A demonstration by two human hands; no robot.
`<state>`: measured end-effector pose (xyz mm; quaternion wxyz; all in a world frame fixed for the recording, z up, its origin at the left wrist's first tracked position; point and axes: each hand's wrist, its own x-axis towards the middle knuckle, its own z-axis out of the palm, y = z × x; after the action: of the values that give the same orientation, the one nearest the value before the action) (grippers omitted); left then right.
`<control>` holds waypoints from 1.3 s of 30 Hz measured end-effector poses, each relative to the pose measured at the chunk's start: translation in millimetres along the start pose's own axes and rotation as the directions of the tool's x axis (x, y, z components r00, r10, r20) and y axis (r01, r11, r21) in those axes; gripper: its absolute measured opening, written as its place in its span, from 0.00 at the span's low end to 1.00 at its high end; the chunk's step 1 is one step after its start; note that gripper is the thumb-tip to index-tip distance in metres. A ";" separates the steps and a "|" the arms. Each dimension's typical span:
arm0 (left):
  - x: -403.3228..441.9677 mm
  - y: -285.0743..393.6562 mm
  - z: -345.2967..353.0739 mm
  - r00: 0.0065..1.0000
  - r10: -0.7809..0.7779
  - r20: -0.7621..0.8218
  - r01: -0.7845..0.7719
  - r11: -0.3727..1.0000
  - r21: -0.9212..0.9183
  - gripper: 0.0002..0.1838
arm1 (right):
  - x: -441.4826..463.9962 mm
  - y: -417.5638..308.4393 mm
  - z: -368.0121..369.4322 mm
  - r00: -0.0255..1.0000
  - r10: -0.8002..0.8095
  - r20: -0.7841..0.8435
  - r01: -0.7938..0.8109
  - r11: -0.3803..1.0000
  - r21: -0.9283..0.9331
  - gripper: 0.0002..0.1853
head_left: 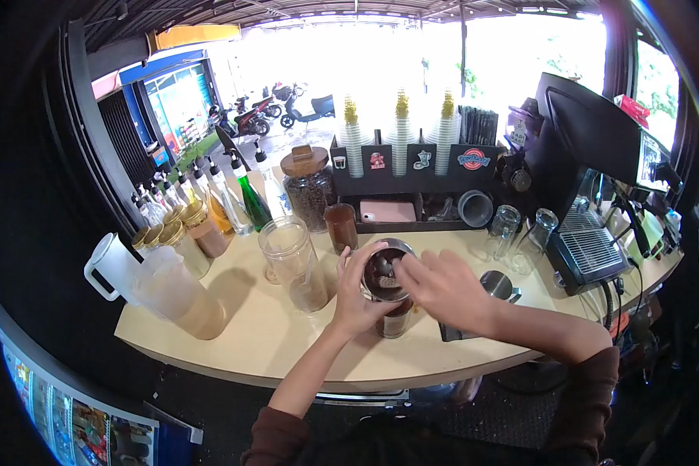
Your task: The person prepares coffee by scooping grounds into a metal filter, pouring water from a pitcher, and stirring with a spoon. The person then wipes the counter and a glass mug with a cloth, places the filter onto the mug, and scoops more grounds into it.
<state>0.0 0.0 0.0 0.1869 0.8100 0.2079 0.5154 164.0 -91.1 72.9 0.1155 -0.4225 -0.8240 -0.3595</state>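
Note:
My left hand (358, 296) is wrapped round a metal cup (386, 274) with dark contents, tilted toward me over a glass (394, 320) that stands on the counter. Over the cup's right rim, the fingers of my right hand (441, 284) are pinched together; a spoon-like shape (386, 266) shows inside the cup, and its handle is hidden by those fingers. Just behind the cup stands a small glass of brown liquid (341, 227). A tall clear jar (293, 260) is to the left of my left hand.
Pitchers (180, 291), lidded jars (203, 229) and pump bottles (248, 194) line the left. A coffee bean jar (309, 190) and a black cup organizer (419, 170) stand behind. Toward the right are empty glasses (532, 241), a steel jug (496, 287) and a machine (590, 248).

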 end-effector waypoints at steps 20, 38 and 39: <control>4.2 16.7 -7.3 0.990 0.101 -0.097 -0.065 0.945 0.319 0.42 | -2.8 -10.9 -10.6 0.974 0.100 0.204 -0.104 0.995 0.009 0.22; -2.6 11.1 5.4 0.979 0.130 -0.158 -0.050 0.900 0.432 0.41 | -2.9 -17.7 0.7 0.954 0.134 0.267 -0.193 0.959 0.209 0.16; -2.9 12.8 5.3 0.979 0.130 -0.154 -0.052 0.901 0.432 0.41 | -1.5 -14.8 3.5 0.959 0.155 0.237 -0.201 0.962 0.184 0.17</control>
<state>5.5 -12.8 2.3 -0.0380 0.7905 0.2931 0.5365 153.7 -95.3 62.4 0.0987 -0.5184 -0.8228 -0.2112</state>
